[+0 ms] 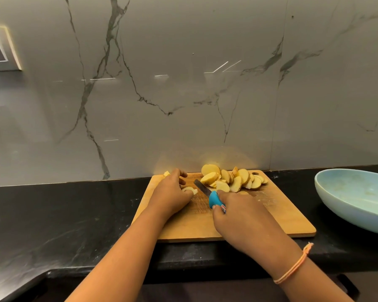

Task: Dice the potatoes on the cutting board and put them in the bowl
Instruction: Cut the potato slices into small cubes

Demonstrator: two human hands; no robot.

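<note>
A wooden cutting board [271, 214] lies on the black counter. Several yellow potato slices [234, 178] are heaped at its far right part. My left hand [172, 192] holds down a small stack of potato slices [189, 189] near the board's left side, fingers curled over it. A small potato piece [166, 173] lies beyond that hand at the board's far left corner. My right hand [242, 216] grips the blue handle of a knife [214, 199]; its blade [202, 187] points up-left, just right of the held slices. The light blue bowl [354, 199] stands at the right.
The black counter [63, 214] stretches left of the board. A grey marble wall [183, 83] rises right behind the board. A switch plate [0, 51] hangs on the wall at the far left. The counter's front edge runs below my forearms.
</note>
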